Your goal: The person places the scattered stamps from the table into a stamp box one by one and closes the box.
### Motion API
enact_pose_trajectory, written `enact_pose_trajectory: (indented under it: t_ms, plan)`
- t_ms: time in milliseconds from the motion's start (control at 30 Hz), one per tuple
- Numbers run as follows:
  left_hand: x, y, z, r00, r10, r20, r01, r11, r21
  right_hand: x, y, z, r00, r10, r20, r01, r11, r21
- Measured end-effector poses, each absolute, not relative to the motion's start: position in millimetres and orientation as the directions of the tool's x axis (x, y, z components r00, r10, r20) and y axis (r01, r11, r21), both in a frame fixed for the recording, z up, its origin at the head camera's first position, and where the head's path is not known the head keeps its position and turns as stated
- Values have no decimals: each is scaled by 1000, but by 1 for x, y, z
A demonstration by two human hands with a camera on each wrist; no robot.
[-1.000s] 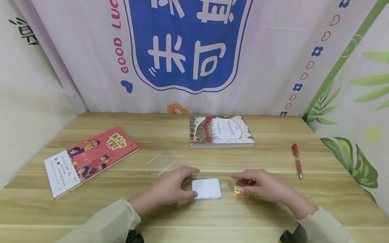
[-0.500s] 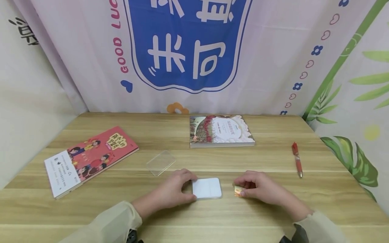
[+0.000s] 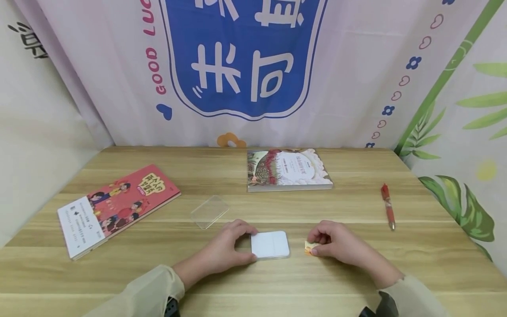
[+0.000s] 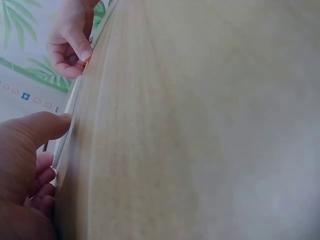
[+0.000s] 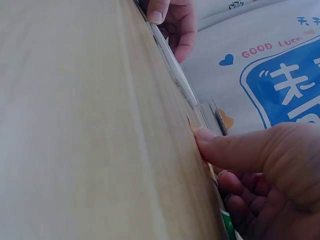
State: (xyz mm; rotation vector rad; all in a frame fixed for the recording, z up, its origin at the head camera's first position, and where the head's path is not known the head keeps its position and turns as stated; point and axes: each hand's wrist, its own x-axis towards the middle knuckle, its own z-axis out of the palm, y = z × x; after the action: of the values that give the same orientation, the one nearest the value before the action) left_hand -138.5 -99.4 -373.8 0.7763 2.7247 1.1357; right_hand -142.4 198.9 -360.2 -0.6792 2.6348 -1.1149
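A flat white rounded rectangular case (image 3: 270,245) with a clear rim lies on the table. My left hand (image 3: 225,248) holds its left end, the thumb at the near corner and the index finger at the far one; in the left wrist view the thumb (image 4: 52,125) touches its edge. To the right of the case, my right hand (image 3: 336,241) pinches a small printed card-like piece (image 3: 308,248), orange and yellow at its visible end. The right wrist view shows a green part (image 5: 228,224) of it below the fingers. Most of the piece is hidden by the hand.
A clear plastic lid-like piece (image 3: 210,212) lies behind my left hand. A red book (image 3: 123,207) is at the left, another illustrated book (image 3: 291,171) at the back, and a red pen (image 3: 388,208) at the right. A printed curtain (image 3: 348,88) hangs behind the table (image 3: 253,290).
My right fingers have closed in on the small printed piece, which now tilts slightly. My left index finger has come down onto the case's far corner. The case has barely moved.
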Motion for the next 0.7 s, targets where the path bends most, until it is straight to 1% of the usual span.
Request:
enact_pose_trajectory:
  t_ms: [133,467,700]
  plan:
    - [-139,-101,-375,-864,491,112,424,589,688,-144,196,-358,-878,-478,-29,-312,617,-723]
    - [-136,-105,-378,-870,482,108,409,580,704,-143,185,-353,-896,-430,-113,-206,626,-752]
    - [-136,-104,-379,-869,485,98,407,589,698,-143,184,-352,-901,-420,-113,-197,626,-754]
